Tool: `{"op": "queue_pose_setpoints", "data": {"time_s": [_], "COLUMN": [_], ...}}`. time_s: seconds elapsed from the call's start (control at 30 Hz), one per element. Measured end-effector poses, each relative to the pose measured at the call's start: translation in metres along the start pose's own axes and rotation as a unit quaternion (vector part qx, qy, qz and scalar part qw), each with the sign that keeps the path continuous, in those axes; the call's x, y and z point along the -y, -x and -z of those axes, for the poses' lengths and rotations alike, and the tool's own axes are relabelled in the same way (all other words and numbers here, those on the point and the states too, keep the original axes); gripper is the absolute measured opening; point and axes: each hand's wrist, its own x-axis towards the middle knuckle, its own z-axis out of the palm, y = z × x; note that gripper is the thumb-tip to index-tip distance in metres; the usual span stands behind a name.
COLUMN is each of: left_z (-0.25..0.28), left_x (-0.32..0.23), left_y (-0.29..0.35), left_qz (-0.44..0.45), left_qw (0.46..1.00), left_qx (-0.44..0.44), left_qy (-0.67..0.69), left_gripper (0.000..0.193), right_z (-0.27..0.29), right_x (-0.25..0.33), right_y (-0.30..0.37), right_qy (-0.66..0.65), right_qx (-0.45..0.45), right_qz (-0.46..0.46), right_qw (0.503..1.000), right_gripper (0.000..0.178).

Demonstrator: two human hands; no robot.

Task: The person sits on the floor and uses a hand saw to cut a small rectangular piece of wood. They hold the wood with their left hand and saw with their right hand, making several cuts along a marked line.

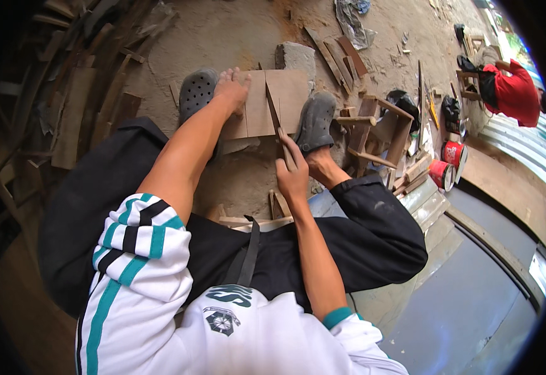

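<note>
A flat brown wooden board point(295, 89) lies across a grey stone block point(297, 56) between my feet. The tapered blade of a handsaw point(273, 107) runs over the board, along a dark line in it. My right hand point(293, 169) is closed round the saw's handle, just off the board's near edge. At the board's left side my left hand point(233, 91) rests with fingers stretched over the surface, holding no tool. My grey clogs stand on both sides, the left clog point(198, 90) by my left hand and the right clog point(317, 119) against the board.
Scrap wood point(76, 115) is heaped at the left. On the right stand a small wooden frame point(373, 134), red cans point(442, 174) and a grey sheet point(467, 294). Offcuts point(338, 59) lie beyond the stone. A person in red point(517, 94) sits at the far right.
</note>
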Motion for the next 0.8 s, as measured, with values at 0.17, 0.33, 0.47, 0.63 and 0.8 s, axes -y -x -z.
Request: {"op": "queue_pose_setpoints", "data": {"time_s": [0.17, 0.33, 0.47, 0.63, 0.8], "left_z": [-0.001, 0.008, 0.008, 0.014, 0.012], "left_x": [0.000, -0.003, -0.014, -0.005, -0.009], "left_y": [0.004, 0.011, -0.004, 0.004, 0.000], "left_qz": [-0.002, -0.001, -0.014, -0.004, -0.024], "left_qw": [1.000, 0.999, 0.999, 0.995, 0.994], "left_qx": [0.002, 0.015, 0.008, 0.039, 0.040], "left_qy": [-0.011, -0.044, -0.049, -0.089, -0.099], "left_gripper": [0.127, 0.128, 0.129, 0.129, 0.126], "right_z": [0.014, 0.009, -0.005, 0.027, -0.001], "right_x": [0.022, 0.001, -0.012, 0.039, 0.002], "right_y": [0.071, 0.068, 0.016, 0.105, 0.028], "right_qy": [0.076, 0.054, 0.016, 0.076, 0.066], "right_qx": [-0.002, -0.035, -0.060, -0.018, -0.046], "right_qz": [-0.009, 0.008, 0.013, -0.020, 0.036], "right_qw": [0.997, 0.998, 0.998, 0.997, 0.996], "right_gripper": [0.052, 0.050, 0.050, 0.055, 0.053]}}
